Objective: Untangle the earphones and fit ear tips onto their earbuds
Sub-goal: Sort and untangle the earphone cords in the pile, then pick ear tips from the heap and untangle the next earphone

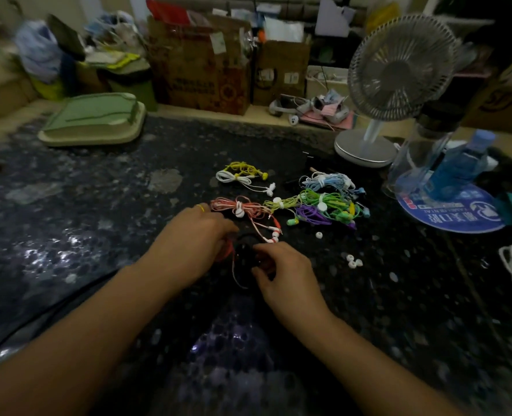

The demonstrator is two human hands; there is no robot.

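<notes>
I see my left hand (pixel 194 235) pinching red earphone cord (pixel 233 265) at frame centre, right hand (pixel 281 271) curled on it too, white ear tips (pixel 353 261) lying right, coloured earphone bundles (pixel 317 205) above

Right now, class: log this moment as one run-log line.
left hand: holds red cable | right hand: holds black cable | loose ear tips: on table, untouched | bundles: still tied

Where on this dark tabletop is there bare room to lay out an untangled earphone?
Bare: the stretch left of the left hand, up to the green tray; also the near edge right of the right hand, below the loose white ear tips. Crowded: the coloured earphone bundles, fan base and bottles.
</notes>
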